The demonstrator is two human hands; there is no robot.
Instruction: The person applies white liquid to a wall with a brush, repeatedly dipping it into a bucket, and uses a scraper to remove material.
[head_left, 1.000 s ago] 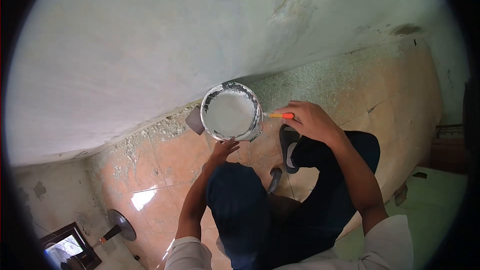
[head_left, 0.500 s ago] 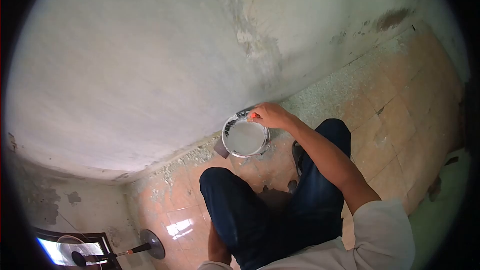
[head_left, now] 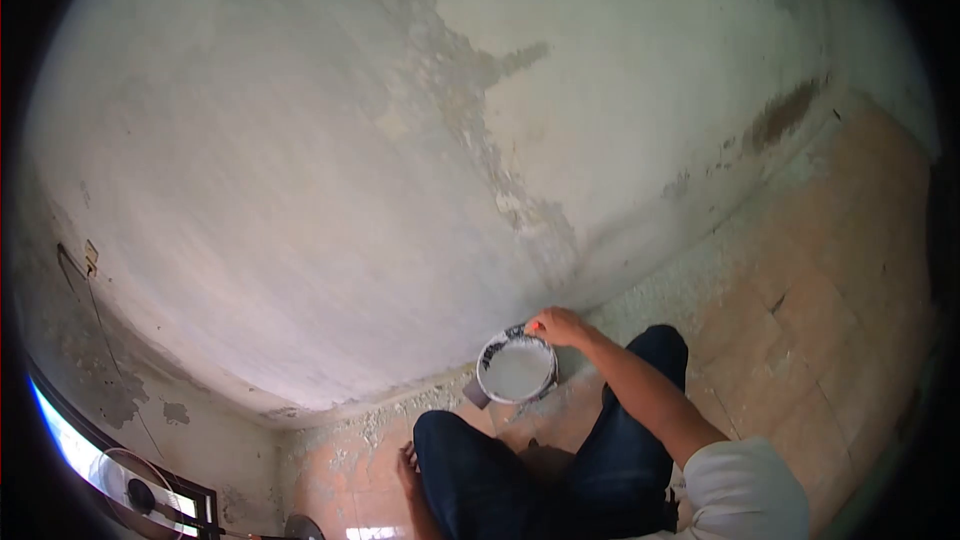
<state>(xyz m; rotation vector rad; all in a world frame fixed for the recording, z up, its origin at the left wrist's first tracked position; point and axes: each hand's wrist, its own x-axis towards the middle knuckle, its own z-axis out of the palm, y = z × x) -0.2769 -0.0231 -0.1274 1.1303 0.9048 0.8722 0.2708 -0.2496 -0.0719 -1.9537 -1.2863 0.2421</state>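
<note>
Over the far rim of a round bucket (head_left: 517, 373), my right hand (head_left: 560, 327) is closed on a tool with a red handle (head_left: 537, 327). Its working end cannot be made out. Pale, whitish liquid fills part of the bucket, and dark and white smears mark its inner wall. My left hand (head_left: 407, 462) hangs beside my left knee, its fingers partly showing, loose and apart, with nothing visible in them.
A patchy wall (head_left: 330, 190) with peeling plaster rises right behind the bucket. Plaster crumbs lie along its foot on the tiled floor (head_left: 760, 380). A brownish block (head_left: 476, 393) sits against the bucket's left side. At lower left stands a fan (head_left: 140, 495).
The view has tilted up, showing more wall and placing the bucket lower. My left hand has come into sight beside my knee. My right hand stays at the bucket's rim with the red-handled tool.
</note>
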